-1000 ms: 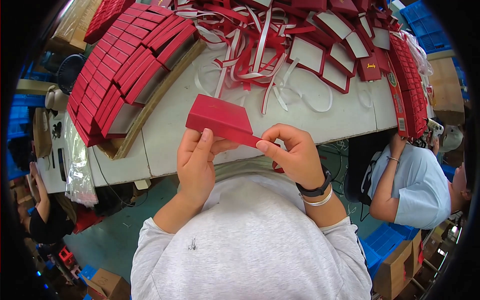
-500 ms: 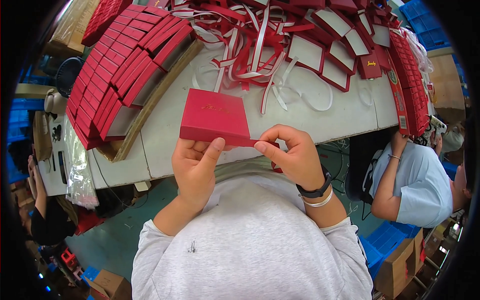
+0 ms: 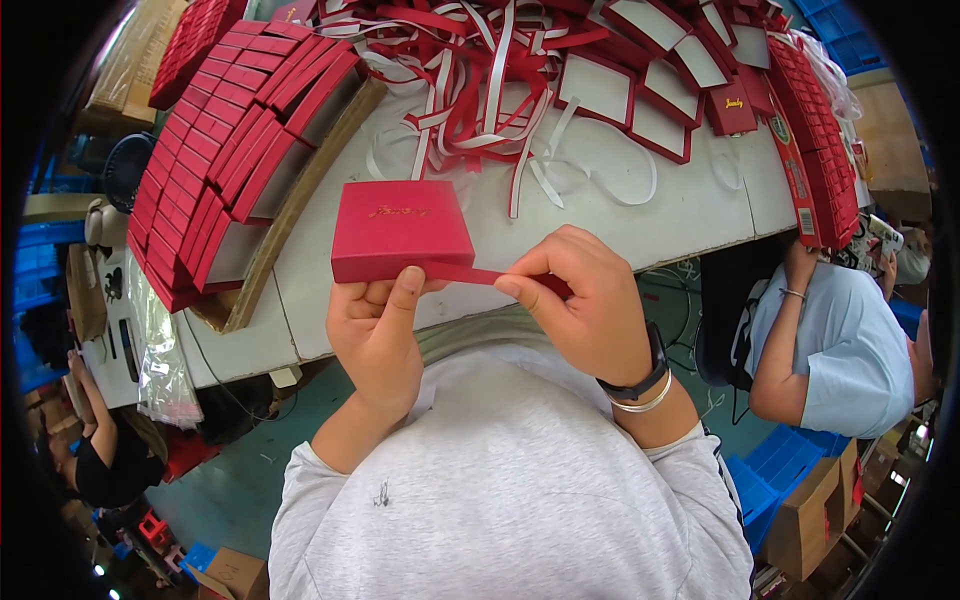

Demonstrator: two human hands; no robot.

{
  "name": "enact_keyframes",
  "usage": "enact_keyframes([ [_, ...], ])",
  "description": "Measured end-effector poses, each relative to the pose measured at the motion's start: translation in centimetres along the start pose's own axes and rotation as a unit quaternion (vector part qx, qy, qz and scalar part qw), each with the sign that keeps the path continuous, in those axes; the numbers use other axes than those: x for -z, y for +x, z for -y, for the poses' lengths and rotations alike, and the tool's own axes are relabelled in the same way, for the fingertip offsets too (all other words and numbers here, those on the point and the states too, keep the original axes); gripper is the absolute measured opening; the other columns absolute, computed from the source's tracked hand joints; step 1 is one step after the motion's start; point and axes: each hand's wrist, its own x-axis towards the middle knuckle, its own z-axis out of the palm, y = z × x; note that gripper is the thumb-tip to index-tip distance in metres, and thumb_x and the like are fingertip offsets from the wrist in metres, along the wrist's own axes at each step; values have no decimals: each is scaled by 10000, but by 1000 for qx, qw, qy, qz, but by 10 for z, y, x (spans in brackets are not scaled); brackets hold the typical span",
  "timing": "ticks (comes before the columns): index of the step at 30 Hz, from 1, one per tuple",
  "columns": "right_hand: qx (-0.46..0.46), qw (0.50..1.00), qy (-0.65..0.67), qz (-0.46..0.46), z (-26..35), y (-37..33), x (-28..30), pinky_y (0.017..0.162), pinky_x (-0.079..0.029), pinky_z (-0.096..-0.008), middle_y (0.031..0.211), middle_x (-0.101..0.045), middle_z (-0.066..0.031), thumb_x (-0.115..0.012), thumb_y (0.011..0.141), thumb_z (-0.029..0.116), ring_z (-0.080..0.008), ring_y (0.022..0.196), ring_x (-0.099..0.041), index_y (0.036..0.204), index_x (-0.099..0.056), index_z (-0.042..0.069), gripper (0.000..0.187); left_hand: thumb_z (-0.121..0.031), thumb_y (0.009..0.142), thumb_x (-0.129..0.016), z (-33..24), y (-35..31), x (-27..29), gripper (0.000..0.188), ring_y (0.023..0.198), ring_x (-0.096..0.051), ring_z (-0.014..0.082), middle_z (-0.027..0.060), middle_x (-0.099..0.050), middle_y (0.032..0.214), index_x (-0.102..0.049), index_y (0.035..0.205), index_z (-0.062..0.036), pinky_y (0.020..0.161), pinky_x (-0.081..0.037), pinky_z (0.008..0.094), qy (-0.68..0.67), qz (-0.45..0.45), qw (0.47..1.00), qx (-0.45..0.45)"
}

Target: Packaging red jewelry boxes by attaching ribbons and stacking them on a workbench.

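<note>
A flat red gift box with gold lettering on top rests in my left hand, the thumb pressed against its near side and the fingers underneath. From that side a narrow red ribbon runs to the right. My right hand pinches the ribbon between thumb and forefinger, and its far end is hidden in the palm. The ribbon looks taut between the two hands. The box is held just above the table's near edge.
Stacked red boxes fill a cardboard tray at left. Tangled red and white ribbons and open box parts lie at the back of the white table. Co-workers sit at right and left.
The box has shifted slightly left and turned a little. My right hand has moved a bit away from it, so a longer stretch of ribbon shows between the hands.
</note>
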Motion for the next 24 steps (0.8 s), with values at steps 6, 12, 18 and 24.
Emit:
enact_keyframes([
  [6, -7, 1000, -18, -9, 0, 2, 2, 581, -396, -339, 623, -554, -40, -693, 776, 173, -228, 599, -495, 732, -596, 63, 153, -25, 901, -532, 0, -2, 1, 233, 824, -656, 205, 127, -657, 955, -495, 1121, 42, 777, -536, 329, -1, 9, 1000, -4],
  [12, -70, 997, 20, 3, -8, 3, -1, 568, -398, -333, 616, -547, -42, -692, 785, 195, -211, 593, -491, 741, -603, 57, 170, -27, 900, -534, 3, -3, 0, 232, 815, -661, 215, 125, -657, 956, -496, 1120, 38, 778, -538, 328, -9, 2, 1000, 4],
  [18, -103, 993, 54, 35, -2, 1, 2, 545, -395, -234, 678, -546, -37, -701, 798, 128, -104, 600, -489, 789, -632, 11, 137, -27, 899, -535, 4, -3, 2, 239, 817, -664, 218, 123, -658, 953, -494, 1127, 33, 784, -539, 333, -10, -8, 1000, -5],
  [24, -142, 987, 63, 42, -8, 3, 4, 550, -393, -224, 698, -558, -36, -699, 799, 123, -87, 608, -488, 798, -634, 5, 135, -37, 903, -535, 6, -5, 3, 245, 828, -669, 220, 122, -656, 964, -493, 1134, 33, 791, -545, 336, -10, 18, 1000, 8],
])
